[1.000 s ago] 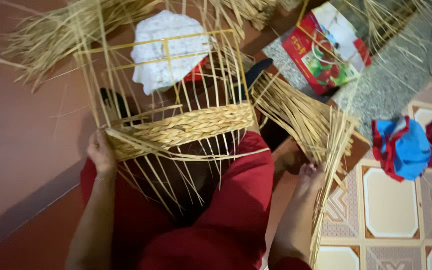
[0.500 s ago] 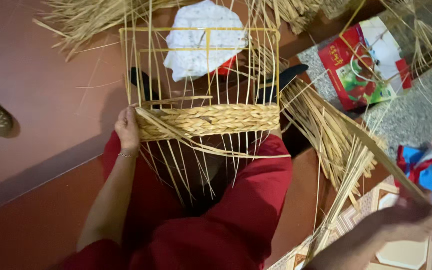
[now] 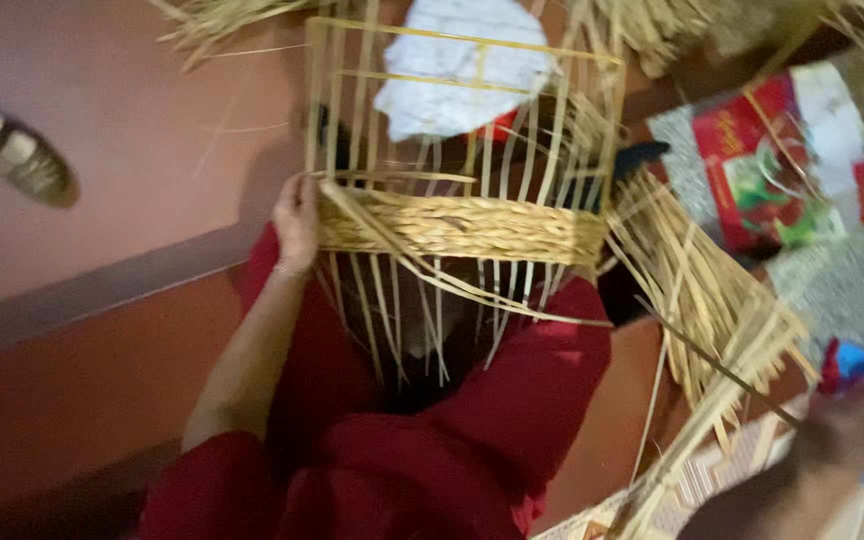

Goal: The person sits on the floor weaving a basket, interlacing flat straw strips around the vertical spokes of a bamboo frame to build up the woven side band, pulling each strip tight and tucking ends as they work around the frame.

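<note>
A half-woven straw basket (image 3: 462, 225) on a yellow wire frame (image 3: 472, 40) rests upright over my lap, with a band of plaited straw around its middle and loose straw ends hanging below. My left hand (image 3: 297, 220) grips the left side of that band. My right hand (image 3: 852, 435), blurred at the lower right, is closed on a long thin straw strand (image 3: 722, 370) that runs back toward the basket. My legs in red cloth (image 3: 432, 450) are under the basket.
A bundle of loose straw (image 3: 702, 300) lies right of the basket. A white cloth (image 3: 462, 70) shows behind the frame. A red package (image 3: 782, 160) sits at the upper right, a sandal (image 3: 17, 155) at the far left, and blue-red cloth (image 3: 852, 360) near my right hand.
My right hand has left the straw bundle and drawn out to the lower right with a strand. The view has shifted, so the basket sits more centred. My left hand keeps its grip.
</note>
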Available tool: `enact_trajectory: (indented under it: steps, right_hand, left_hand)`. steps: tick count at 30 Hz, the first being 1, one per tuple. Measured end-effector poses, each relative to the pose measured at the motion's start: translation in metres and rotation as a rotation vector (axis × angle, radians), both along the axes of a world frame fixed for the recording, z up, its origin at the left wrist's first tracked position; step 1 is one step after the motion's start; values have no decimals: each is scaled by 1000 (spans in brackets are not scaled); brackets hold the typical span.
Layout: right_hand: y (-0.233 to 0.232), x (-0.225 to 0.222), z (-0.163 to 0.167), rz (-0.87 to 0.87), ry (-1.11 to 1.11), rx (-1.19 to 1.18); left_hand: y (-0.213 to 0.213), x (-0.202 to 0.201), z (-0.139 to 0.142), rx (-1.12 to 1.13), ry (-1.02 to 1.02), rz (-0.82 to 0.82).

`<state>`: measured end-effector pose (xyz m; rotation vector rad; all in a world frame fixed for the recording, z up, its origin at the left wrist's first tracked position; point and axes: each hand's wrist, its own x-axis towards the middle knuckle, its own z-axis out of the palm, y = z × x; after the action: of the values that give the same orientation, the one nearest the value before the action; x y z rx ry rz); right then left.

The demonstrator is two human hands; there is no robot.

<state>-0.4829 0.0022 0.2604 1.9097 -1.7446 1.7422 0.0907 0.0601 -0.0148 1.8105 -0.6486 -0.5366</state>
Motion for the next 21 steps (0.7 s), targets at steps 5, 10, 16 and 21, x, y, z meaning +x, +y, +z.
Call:
enact_trajectory:
  steps: [5, 10, 16, 21]
  right_hand:
    - [-39, 132, -67, 464, 697, 171]
    - [-59, 258, -120, 936, 426, 301]
    - [-67, 369, -152, 868, 296, 741]
    - [-75, 420, -177, 839, 281, 574]
  left_hand:
    - [-6, 23, 11, -99, -560, 29]
    - [-9, 45, 43, 20, -809, -55]
    - [-41, 49, 50, -69, -367, -395]
    - [-52, 61, 50, -73, -360, -486]
